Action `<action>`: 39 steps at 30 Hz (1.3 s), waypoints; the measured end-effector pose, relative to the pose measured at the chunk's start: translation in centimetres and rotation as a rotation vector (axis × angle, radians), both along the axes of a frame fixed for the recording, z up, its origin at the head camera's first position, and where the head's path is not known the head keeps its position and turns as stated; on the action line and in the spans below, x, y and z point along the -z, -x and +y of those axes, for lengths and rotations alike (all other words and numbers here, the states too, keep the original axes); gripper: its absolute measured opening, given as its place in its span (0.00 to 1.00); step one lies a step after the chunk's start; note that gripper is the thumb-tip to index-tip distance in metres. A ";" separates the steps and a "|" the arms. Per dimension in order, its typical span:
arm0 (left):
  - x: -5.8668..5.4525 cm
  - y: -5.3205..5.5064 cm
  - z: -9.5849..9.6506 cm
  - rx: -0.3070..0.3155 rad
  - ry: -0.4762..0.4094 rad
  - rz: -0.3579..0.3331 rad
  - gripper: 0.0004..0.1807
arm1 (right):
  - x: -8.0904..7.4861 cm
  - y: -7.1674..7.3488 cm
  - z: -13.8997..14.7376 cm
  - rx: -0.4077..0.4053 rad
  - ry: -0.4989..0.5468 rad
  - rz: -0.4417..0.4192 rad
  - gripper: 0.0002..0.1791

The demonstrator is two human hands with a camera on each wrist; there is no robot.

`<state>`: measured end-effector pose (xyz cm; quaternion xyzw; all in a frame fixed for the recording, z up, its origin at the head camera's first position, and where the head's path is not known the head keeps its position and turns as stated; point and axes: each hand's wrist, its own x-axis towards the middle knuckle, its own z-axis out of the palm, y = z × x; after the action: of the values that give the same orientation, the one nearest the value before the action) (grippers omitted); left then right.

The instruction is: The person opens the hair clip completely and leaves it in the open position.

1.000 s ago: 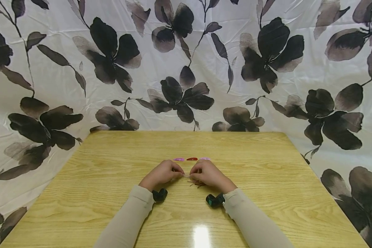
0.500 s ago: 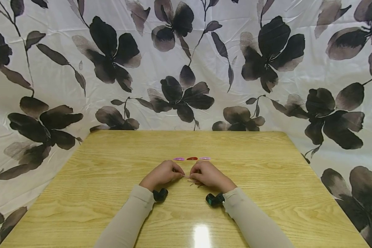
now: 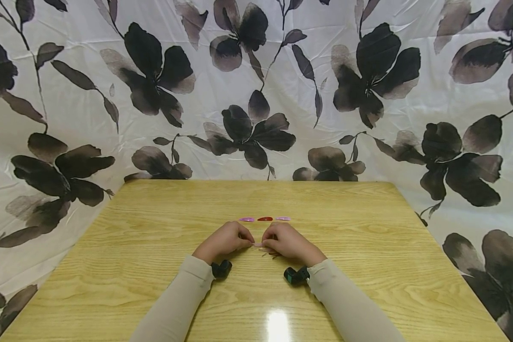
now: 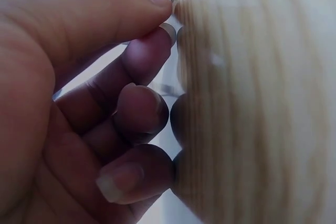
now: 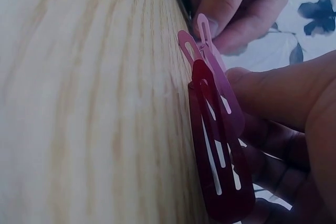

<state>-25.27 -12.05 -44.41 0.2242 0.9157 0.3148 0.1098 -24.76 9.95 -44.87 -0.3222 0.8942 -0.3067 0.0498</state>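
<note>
Clips (image 3: 264, 219) number 3 beyond left hand (image 3: 224, 240) and right hand (image 3: 288, 241), apparently pinching 1 clip (image 3: 257, 244).

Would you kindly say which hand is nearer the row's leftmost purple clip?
Left: the left hand is just nearside of the purple clip; the right hand is farther, to its right.

Looks like a screened-off filming corner, hard to pin down as home or studio. Shows it through creased floral fabric (image 3: 301, 114) hanging behind and along both sides of a wood-grain table (image 3: 252, 299), and through black wrist cameras (image 3: 221, 269) above the table.
</note>
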 end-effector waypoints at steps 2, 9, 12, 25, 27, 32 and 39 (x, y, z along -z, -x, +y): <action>0.0 0.0 0.0 -0.003 -0.001 -0.003 0.06 | 0.0 0.0 0.0 -0.003 0.001 0.004 0.07; 0.0 -0.1 -0.1 -0.004 -0.009 -0.014 0.05 | -0.1 -0.1 0.0 0.007 0.003 -0.002 0.07; 0.0 0.0 -0.2 0.003 -0.013 -0.017 0.05 | -0.1 -0.2 0.0 0.006 0.006 0.007 0.07; -0.1 -0.1 -0.3 -0.007 -0.020 -0.034 0.05 | -0.3 -0.3 0.0 0.009 0.004 0.009 0.05; -0.1 -0.1 -0.2 -0.011 -0.018 -0.037 0.05 | -0.2 -0.3 0.0 0.009 0.000 0.010 0.05; -0.1 -0.1 -0.3 -0.019 -0.017 -0.035 0.06 | -0.2 -0.3 0.0 0.011 -0.001 0.003 0.05; -0.1 0.1 -0.3 -0.015 -0.042 -0.020 0.06 | -0.2 -0.1 0.0 0.007 0.012 0.004 0.05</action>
<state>-25.35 -12.38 -44.27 0.2165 0.9094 0.3371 0.1119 -24.63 9.97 -44.69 -0.3200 0.8937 -0.3114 0.0451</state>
